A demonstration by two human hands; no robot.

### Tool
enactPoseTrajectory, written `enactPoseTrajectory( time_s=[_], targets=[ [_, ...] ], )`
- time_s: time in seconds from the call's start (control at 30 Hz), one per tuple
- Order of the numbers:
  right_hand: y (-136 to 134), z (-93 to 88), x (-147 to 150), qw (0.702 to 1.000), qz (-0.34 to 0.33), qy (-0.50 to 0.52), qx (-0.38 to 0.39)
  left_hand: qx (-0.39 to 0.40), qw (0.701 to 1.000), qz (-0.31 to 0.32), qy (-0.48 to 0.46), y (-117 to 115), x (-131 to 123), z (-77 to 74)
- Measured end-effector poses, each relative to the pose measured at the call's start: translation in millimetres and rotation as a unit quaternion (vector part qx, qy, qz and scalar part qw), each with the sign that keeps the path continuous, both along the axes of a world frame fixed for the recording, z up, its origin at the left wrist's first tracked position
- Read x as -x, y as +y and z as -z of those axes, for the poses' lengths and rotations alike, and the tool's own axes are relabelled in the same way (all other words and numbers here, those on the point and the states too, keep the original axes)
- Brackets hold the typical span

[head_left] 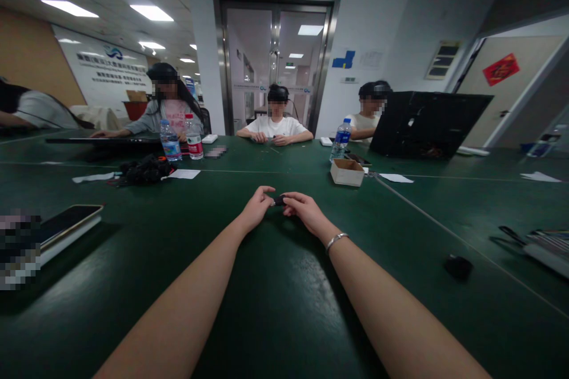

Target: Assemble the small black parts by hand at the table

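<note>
light is gleaming on the green table [284,314], and near its middle a small black object [279,201] is lying crosswise between the left hand [256,209] and the right hand [306,211]. the right is pinching its dark end, fingertips bending over the top. the paler end is pointing at the left, whose thumb is resting close to that tip while the forefinger is arching above; whether those fingers are gripping it, i cannot tell from here. a silver bracelet [334,240] is circling the right wrist. farther off, a small open box [348,176] is standing to the right, and a person in a white shirt [278,127] is sitting opposite.
</note>
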State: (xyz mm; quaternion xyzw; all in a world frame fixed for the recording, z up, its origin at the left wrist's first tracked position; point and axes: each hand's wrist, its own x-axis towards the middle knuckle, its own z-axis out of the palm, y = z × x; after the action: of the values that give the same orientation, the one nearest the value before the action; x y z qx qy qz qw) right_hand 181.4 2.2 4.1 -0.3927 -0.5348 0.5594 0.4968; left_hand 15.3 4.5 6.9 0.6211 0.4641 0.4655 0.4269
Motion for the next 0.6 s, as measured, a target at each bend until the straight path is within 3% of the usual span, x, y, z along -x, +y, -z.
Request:
enactPoseTrajectory(
  time_s=[0.17, 0.6],
  targets=[
    [0.8, 0.8, -0.7, 1.0, 0.001, 0.002, 0.004, -0.017, 0.999, 0.015, -0.029, 1.1, 1.2, 2.1],
    [-0.2, -0.4, -0.1, 1.0, 0.0, -0.015, -0.003, -0.011, 1.0, 0.011, 0.027, -1.0, 0.1, 1.2]
  ],
)
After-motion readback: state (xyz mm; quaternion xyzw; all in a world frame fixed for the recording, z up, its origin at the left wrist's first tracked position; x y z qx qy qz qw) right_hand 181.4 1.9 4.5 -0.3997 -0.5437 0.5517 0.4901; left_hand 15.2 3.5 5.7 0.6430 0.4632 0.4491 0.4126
